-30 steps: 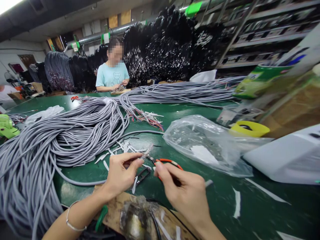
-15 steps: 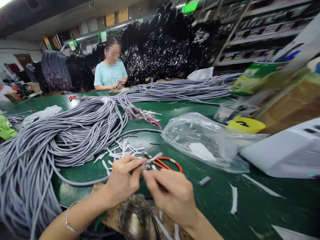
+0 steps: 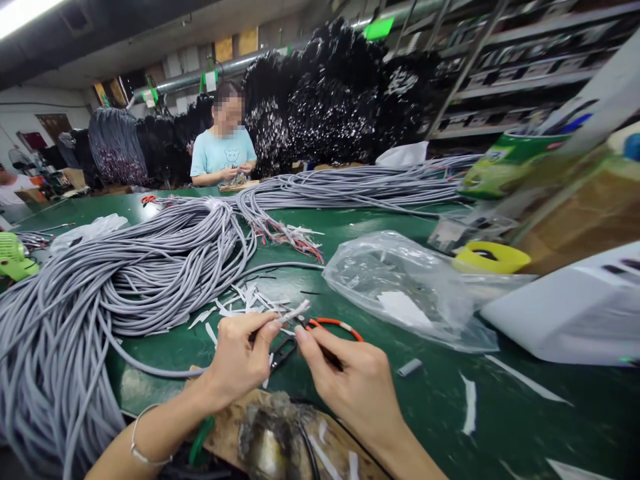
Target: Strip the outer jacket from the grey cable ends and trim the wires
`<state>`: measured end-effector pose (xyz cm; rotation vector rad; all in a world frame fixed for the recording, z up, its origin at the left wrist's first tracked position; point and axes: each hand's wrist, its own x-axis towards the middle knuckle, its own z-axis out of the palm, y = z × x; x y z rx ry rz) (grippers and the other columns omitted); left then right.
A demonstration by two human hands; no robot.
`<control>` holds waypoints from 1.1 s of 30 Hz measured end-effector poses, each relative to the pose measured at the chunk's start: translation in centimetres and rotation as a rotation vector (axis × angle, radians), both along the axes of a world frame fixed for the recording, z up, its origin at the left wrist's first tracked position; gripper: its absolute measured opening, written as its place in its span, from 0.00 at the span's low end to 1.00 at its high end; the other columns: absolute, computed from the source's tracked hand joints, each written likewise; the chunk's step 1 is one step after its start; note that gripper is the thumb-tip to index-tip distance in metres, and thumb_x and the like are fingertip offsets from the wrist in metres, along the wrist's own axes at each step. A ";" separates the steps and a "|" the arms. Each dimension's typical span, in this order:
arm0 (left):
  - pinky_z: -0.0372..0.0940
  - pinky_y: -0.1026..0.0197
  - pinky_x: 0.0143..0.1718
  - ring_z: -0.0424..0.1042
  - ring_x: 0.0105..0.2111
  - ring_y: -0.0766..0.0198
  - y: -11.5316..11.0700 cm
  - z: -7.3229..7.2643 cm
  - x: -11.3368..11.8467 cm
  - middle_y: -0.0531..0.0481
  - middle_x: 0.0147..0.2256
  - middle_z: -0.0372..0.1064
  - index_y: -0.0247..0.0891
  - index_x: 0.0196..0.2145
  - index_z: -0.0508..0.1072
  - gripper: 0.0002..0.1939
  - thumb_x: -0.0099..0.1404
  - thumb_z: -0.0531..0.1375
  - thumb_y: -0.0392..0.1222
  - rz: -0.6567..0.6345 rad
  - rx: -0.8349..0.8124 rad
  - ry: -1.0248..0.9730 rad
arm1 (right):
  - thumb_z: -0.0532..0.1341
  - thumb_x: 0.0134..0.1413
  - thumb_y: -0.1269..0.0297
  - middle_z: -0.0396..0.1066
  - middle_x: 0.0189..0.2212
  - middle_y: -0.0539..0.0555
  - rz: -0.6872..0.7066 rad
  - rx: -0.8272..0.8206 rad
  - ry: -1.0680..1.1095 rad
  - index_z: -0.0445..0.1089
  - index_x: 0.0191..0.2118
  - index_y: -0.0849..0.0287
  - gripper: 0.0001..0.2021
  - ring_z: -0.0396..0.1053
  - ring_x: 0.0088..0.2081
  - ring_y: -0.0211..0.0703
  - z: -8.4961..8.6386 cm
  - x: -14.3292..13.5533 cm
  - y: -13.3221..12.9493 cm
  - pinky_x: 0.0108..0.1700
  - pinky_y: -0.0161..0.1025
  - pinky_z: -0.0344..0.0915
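Over tbl point(image 3: 430, 420), L hand point(image 3: 243, 357) pinches 1 cable end point(image 3: 296, 311).

Work surface: a table point(image 3: 430, 413) with a smooth, dark green top extends from the foreground toward the rear of the room. Light reflects from it in pale patches. Lighting: a bright white lamp point(image 3: 30, 13) is located at the upper left, beside the dark grey ceiling point(image 3: 125, 43). Rear left: a white wall point(image 3: 20, 117) carries a brown panel point(image 3: 54, 123); a fan point(image 3: 19, 160) stands near it. Overhead: a silver pipe point(image 3: 240, 65) runs across the background. Center rear: a row of glossy black bundles point(image 3: 325, 100) partly covers the pipe. Right rear: tiered shelves point(image 3: 525, 80) hold small items, too blurred to identify.
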<state>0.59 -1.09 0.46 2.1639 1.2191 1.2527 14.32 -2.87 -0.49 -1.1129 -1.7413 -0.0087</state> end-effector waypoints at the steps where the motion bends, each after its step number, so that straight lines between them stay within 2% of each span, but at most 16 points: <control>1: 0.56 0.67 0.19 0.61 0.17 0.69 0.0 0.0 0.0 0.46 0.22 0.71 0.32 0.27 0.75 0.16 0.63 0.50 0.39 -0.011 -0.004 0.002 | 0.52 0.57 0.66 0.50 0.10 0.44 0.011 -0.009 0.012 0.59 0.15 0.61 0.19 0.48 0.12 0.27 0.0 -0.1 0.0 0.17 0.28 0.48; 6: 0.59 0.67 0.22 0.65 0.19 0.67 -0.3 -0.1 0.3 0.47 0.20 0.70 0.32 0.29 0.75 0.14 0.62 0.50 0.36 -0.103 0.094 0.057 | 0.50 0.57 0.66 0.52 0.10 0.45 0.076 -0.108 0.086 0.58 0.15 0.60 0.20 0.51 0.12 0.28 0.2 0.0 0.1 0.16 0.27 0.49; 9: 0.57 0.66 0.21 0.64 0.18 0.67 -0.4 -0.2 0.4 0.48 0.19 0.69 0.33 0.28 0.75 0.14 0.61 0.50 0.36 -0.105 0.109 0.065 | 0.51 0.55 0.68 0.54 0.10 0.45 0.071 -0.017 0.065 0.61 0.15 0.60 0.18 0.52 0.13 0.30 0.0 0.1 0.2 0.17 0.29 0.51; 12: 0.57 0.67 0.22 0.63 0.19 0.68 0.1 -0.3 0.3 0.49 0.20 0.68 0.34 0.26 0.74 0.13 0.61 0.51 0.36 -0.096 -0.023 0.008 | 0.53 0.53 0.72 0.57 0.10 0.46 0.136 0.149 0.012 0.62 0.17 0.60 0.15 0.54 0.14 0.31 -0.2 -0.2 -0.3 0.20 0.31 0.53; 16: 0.47 0.67 0.18 0.51 0.16 0.71 1.8 -0.6 -0.2 0.56 0.13 0.52 0.32 0.18 0.71 0.17 0.60 0.50 0.37 0.021 -0.244 -0.052 | 0.52 0.53 0.72 0.57 0.09 0.46 0.376 0.278 -0.093 0.60 0.15 0.59 0.17 0.52 0.13 0.31 -0.4 -1.4 -1.2 0.21 0.34 0.50; 17: 0.45 0.67 0.18 0.49 0.16 0.72 2.2 -0.6 -0.3 0.57 0.13 0.49 0.31 0.18 0.71 0.18 0.60 0.49 0.39 0.012 -0.296 -0.101 | 0.52 0.53 0.72 0.57 0.10 0.46 0.361 0.263 -0.097 0.60 0.15 0.59 0.16 0.52 0.14 0.31 -0.5 -1.6 -1.2 0.22 0.34 0.50; 19: 0.44 0.68 0.17 0.47 0.16 0.73 2.4 -0.6 -0.4 0.57 0.15 0.47 0.31 0.20 0.71 0.19 0.60 0.50 0.44 -0.062 -0.389 -0.229 | 0.52 0.54 0.71 0.57 0.10 0.46 0.202 0.177 -0.078 0.61 0.16 0.60 0.16 0.52 0.14 0.30 -0.6 -1.6 -0.8 0.21 0.32 0.50; 22: 0.42 0.67 0.16 0.44 0.15 0.74 2.0 -0.3 -0.4 0.58 0.15 0.47 0.30 0.22 0.71 0.22 0.58 0.51 0.53 -0.174 -0.488 -0.367 | 0.52 0.56 0.68 0.51 0.09 0.43 -0.027 0.059 -0.034 0.59 0.15 0.60 0.18 0.49 0.12 0.28 -0.6 -1.0 0.2 0.18 0.30 0.48; 27: 0.40 0.67 0.15 0.43 0.15 0.75 1.3 0.2 -0.3 0.58 0.16 0.46 0.33 0.18 0.63 0.22 0.57 0.52 0.56 -0.274 -0.541 -0.422 | 0.51 0.57 0.66 0.47 0.10 0.43 -0.029 0.019 -0.012 0.57 0.14 0.60 0.20 0.47 0.12 0.27 -0.6 -0.7 0.6 0.16 0.28 0.46; 33: 0.42 0.67 0.17 0.44 0.17 0.73 1.1 0.1 0.0 0.58 0.16 0.46 0.37 0.16 0.54 0.20 0.61 0.50 0.48 -0.285 -0.470 -0.378 | 0.52 0.56 0.66 0.46 0.10 0.43 -0.016 0.010 0.015 0.57 0.14 0.60 0.20 0.46 0.12 0.27 -0.5 -1.0 0.4 0.16 0.28 0.47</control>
